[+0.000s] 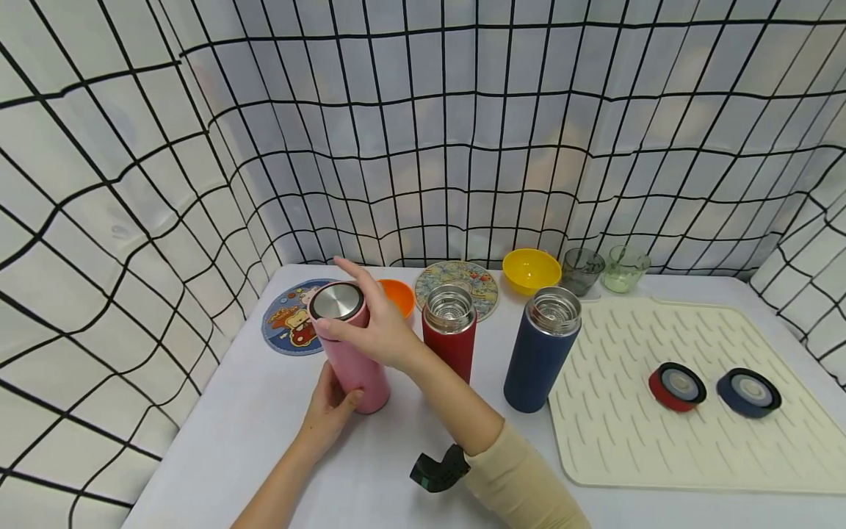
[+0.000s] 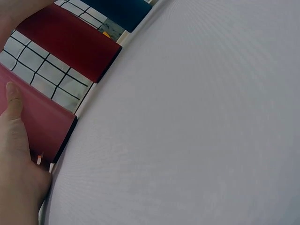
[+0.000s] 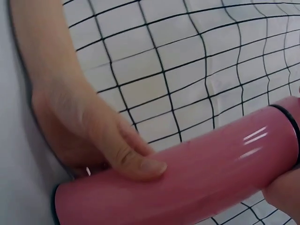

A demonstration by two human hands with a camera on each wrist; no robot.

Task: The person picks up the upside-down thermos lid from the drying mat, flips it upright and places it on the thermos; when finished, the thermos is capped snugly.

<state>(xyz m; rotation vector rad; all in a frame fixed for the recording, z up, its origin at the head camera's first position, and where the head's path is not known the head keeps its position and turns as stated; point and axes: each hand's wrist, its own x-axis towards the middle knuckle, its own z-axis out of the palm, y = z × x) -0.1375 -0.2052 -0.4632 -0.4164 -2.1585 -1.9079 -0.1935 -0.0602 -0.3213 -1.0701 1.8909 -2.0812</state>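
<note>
A pink thermos bottle (image 1: 360, 378) with a steel-topped lid (image 1: 337, 300) stands on the table at left, slightly tilted in the head view. My left hand (image 1: 325, 415) grips its lower body, thumb across the pink wall; the left fingers are mostly hidden behind it. Around the lid my right hand (image 1: 380, 330) is spread, its thumb against the near side and the index finger straight beyond the far rim. Its other fingertips are hidden. The right wrist view shows the bottle's dark seam (image 3: 287, 117) near that hand. Lidless red (image 1: 456, 349) and blue (image 1: 538, 360) thermos bottles stand to the right.
A cream drying mat (image 1: 621, 441) at right bears a red lid (image 1: 677, 386) and a blue lid (image 1: 749, 392). Behind are an orange bowl (image 1: 399, 295), yellow bowl (image 1: 531, 271), two glasses (image 1: 624, 269) and two round mats (image 1: 284, 323). Black netting surrounds the table.
</note>
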